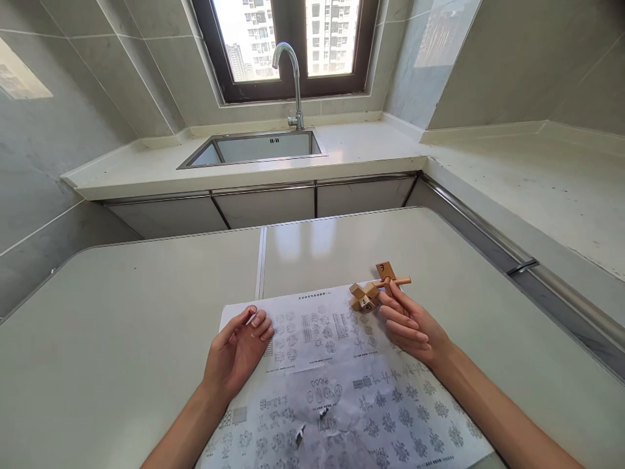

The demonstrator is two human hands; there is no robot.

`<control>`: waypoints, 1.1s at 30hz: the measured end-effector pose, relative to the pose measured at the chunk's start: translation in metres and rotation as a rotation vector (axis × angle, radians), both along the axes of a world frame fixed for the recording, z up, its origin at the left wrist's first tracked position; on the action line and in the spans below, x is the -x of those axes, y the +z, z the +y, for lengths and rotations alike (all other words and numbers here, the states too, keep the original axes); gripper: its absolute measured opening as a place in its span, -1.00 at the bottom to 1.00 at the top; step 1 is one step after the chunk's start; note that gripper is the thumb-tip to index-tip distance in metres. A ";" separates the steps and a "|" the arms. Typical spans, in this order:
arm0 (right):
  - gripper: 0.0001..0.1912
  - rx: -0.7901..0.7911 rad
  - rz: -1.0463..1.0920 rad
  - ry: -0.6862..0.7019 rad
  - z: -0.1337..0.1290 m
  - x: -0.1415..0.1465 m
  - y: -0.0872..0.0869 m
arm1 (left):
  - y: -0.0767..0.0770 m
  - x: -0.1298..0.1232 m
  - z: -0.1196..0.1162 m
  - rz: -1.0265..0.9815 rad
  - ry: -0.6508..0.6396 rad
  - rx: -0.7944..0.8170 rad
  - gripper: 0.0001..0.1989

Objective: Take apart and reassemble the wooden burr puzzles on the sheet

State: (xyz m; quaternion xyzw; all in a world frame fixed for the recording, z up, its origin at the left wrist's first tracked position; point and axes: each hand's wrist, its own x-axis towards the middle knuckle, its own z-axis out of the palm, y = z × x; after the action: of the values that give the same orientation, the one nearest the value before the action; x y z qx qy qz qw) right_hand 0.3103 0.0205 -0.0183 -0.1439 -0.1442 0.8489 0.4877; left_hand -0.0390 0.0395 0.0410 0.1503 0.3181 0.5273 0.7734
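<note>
bright daylight thru window (293, 26), glare on table (305, 254), wide-angle distort. nr edges.

Kitchen. Steel-rimmed sink (266, 148) set in pale counter (364, 140); curved faucet (297, 81) behind sink; window (291, 39) beyond sink; cabinet fronts (263, 205) below sink; tiled wall (156, 85) left of sink.

Left forearm (183, 423): bared, angled in from the lower left.
Left hand (239, 352): half curled, its palm turned inward, the thumb brought near the fingertips.
Right forearm (498, 407): bared, slanted in from the lower right.
Right hand (410, 326): thumb raised, fingers folded back toward the palm.
</note>
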 end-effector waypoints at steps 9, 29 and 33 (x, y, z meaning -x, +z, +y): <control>-0.46 0.014 -0.180 -0.099 -0.003 0.003 0.012 | -0.002 0.000 0.000 0.025 -0.005 -0.012 -0.88; -0.64 -0.766 -1.319 -0.105 -0.040 0.056 0.025 | 0.004 -0.012 -0.021 0.552 -0.191 -0.313 -0.80; -0.75 -0.994 -1.317 -0.047 -0.045 0.071 0.031 | 0.001 -0.018 -0.037 0.837 -0.338 -0.644 -0.52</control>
State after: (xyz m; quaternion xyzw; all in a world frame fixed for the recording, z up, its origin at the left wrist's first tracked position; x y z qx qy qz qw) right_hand 0.2392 -0.0243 0.0132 -0.3824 -0.7564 0.4175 0.3277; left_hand -0.0211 0.0026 0.0424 0.6248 0.3925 0.3619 0.5697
